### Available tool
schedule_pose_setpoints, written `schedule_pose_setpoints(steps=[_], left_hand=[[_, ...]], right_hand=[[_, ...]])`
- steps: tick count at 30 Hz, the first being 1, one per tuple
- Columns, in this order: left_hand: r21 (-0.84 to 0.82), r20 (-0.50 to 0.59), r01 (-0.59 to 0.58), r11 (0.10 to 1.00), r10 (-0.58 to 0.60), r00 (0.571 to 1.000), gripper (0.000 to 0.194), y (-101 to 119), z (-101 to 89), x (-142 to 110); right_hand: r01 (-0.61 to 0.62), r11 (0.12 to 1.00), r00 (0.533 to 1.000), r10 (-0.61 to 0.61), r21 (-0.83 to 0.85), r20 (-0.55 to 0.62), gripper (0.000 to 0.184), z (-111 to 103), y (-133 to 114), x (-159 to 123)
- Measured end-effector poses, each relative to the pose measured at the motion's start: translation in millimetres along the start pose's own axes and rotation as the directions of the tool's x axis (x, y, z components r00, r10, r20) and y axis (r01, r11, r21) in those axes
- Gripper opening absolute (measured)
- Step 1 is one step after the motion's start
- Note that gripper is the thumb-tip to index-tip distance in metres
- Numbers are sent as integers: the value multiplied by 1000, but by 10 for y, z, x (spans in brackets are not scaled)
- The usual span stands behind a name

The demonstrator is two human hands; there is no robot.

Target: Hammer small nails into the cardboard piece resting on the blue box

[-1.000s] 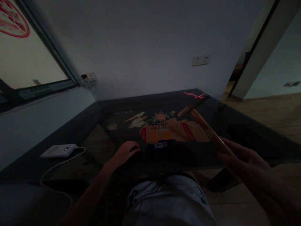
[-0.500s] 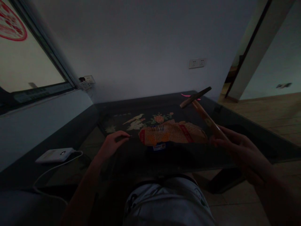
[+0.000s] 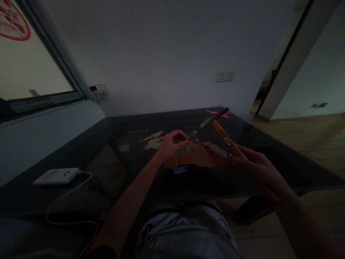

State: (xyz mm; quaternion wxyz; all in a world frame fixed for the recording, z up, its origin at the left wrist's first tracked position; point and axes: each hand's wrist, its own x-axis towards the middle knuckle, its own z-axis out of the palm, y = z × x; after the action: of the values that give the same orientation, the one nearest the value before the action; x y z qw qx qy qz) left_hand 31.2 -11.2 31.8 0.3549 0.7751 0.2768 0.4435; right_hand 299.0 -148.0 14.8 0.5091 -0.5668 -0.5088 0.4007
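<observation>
My right hand point(image 3: 257, 167) is wrapped around the wooden handle of a hammer point(image 3: 228, 139), its dark head raised above the far right of the table. My left hand point(image 3: 172, 144) hovers over a crumpled tan wrapper with red bands point(image 3: 201, 153), thumb and fingertips brought together. Whatever small thing is in that pinch is too dark to make out. Just below the fingertips a row of thin upright nails point(image 3: 184, 148) stands at the wrapper's left part, partly hidden by the hand. Beneath the wrapper a blue box point(image 3: 180, 169) with a pale label shows.
A white power bank point(image 3: 57, 176) with a cable lies on the dark table point(image 3: 151, 187) at left. Pink strips point(image 3: 225, 115) lie at the far right corner. The wall with a socket point(image 3: 225, 76) rises behind the table; my lap is at its near edge.
My left hand has moved right, from beside the wrapper to over the nails. The hammer has moved slightly left and down, still in my right hand.
</observation>
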Motion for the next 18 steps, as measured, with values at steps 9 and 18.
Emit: schedule_pose_setpoints(steps=[9,18], left_hand=[[61,82,24,998,-29,996,16,-141,40,50],[203,39,-40,978,33,999,10,-197,54,17]], right_hand=[[44,997,999,-44,-56,-6,57,121,49,95],[106,988,994,-102,-109,43,55,135,33,177]])
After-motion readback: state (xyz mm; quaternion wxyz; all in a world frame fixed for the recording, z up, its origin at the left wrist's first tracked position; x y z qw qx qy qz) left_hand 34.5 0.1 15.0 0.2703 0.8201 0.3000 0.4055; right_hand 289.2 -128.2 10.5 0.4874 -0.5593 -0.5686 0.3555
